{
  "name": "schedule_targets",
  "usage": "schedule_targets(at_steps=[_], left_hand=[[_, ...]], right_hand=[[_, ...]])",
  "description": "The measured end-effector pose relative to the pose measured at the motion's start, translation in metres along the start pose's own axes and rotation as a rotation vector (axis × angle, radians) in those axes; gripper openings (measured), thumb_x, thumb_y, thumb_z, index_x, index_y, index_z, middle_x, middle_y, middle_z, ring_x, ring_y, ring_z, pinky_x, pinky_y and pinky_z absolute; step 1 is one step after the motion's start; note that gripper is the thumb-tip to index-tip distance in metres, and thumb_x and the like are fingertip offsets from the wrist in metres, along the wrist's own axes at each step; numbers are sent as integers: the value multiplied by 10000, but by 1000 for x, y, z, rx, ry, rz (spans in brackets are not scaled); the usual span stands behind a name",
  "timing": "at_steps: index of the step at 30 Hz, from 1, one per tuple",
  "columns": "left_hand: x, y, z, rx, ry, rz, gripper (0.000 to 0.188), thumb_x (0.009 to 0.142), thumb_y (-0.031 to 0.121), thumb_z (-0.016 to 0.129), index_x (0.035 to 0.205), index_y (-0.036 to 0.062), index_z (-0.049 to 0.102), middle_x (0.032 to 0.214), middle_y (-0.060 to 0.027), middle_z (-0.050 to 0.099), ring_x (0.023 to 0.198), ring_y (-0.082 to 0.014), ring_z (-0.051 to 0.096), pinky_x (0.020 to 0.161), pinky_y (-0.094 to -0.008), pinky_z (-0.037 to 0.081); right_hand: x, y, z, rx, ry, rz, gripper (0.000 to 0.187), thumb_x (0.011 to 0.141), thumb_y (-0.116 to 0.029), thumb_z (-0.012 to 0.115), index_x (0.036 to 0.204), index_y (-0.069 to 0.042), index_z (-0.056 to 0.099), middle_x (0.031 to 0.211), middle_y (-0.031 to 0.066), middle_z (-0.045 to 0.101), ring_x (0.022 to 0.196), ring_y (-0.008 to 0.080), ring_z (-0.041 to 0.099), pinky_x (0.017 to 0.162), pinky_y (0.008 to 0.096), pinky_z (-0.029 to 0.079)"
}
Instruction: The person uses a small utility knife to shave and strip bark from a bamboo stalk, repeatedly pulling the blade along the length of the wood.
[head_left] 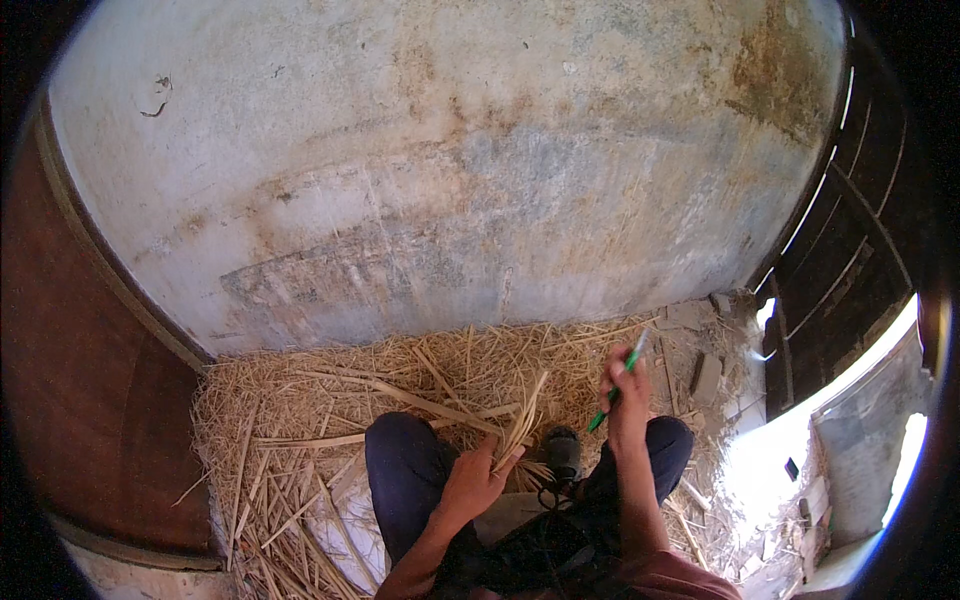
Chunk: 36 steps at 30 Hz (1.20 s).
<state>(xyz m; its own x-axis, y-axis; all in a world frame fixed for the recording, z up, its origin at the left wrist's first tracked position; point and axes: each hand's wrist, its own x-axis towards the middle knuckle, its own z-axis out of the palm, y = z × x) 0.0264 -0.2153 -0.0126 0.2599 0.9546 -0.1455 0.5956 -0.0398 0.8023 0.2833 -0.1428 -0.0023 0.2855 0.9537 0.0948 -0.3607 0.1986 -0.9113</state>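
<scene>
My left hand (474, 487) is closed round a small bunch of thin pale strips (524, 423), which look like split bamboo. It rests by my left knee, and the strips fan upward to the right. My right hand (628, 408), raised above my right knee, grips a green-handled knife (634, 357). The narrow blade points up and away from me, apart from the strips. Part of the handle sticks out below the fingers. Between my knees, a dark shoe (563, 452) shows just right of the bunch.
Shavings (590, 345) cover the floor along a stained wall (430, 200). Longer strips (315, 441) lie loose at my left. A brown panel (100, 400) stands at far left. Broken brick pieces (706, 376) lie at right, near a dark slatted partition (850, 230).
</scene>
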Motion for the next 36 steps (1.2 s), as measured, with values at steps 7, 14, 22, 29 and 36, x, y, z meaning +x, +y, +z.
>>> schedule_targets(at_steps=[7,14,22,29,36], left_hand=[[3,-12,16,-81,174,242,783,922,544,781,1276,-109,537,854,-235,675,820,-431,708,739,-512,544],[4,-10,14,22,139,126,951,783,479,919,1344,-85,399,1077,-315,650,1026,-491,685,822,-527,545],[4,-1,3,73,138,183,981,698,509,964,1331,-62,478,1097,-282,694,1033,-447,717,825,-495,573],[8,18,-14,-15,62,82,813,738,533,942,1211,-43,616,959,-216,736,875,-355,749,784,-453,577],[15,7,1,-104,-41,205,553,949,458,794,1152,-37,657,817,-155,695,725,-274,670,692,-423,532]], right_hand=[[-73,28,23,-150,-369,159,934,850,-150,859,1592,-61,298,1312,76,495,1171,197,532,1000,367,483],[-89,25,47,-301,-422,-25,1158,797,-150,936,1595,-69,101,1435,148,436,1346,256,477,1118,418,449],[-82,16,48,-248,-229,249,552,946,-53,776,1429,-11,511,973,18,632,858,122,638,759,303,538],[-71,21,32,-14,-113,259,401,1004,-63,698,1383,-7,581,814,-9,578,661,84,525,585,268,416],[-52,4,29,34,-73,206,327,1005,-85,703,1304,-10,594,782,-13,552,622,78,493,548,241,365]])
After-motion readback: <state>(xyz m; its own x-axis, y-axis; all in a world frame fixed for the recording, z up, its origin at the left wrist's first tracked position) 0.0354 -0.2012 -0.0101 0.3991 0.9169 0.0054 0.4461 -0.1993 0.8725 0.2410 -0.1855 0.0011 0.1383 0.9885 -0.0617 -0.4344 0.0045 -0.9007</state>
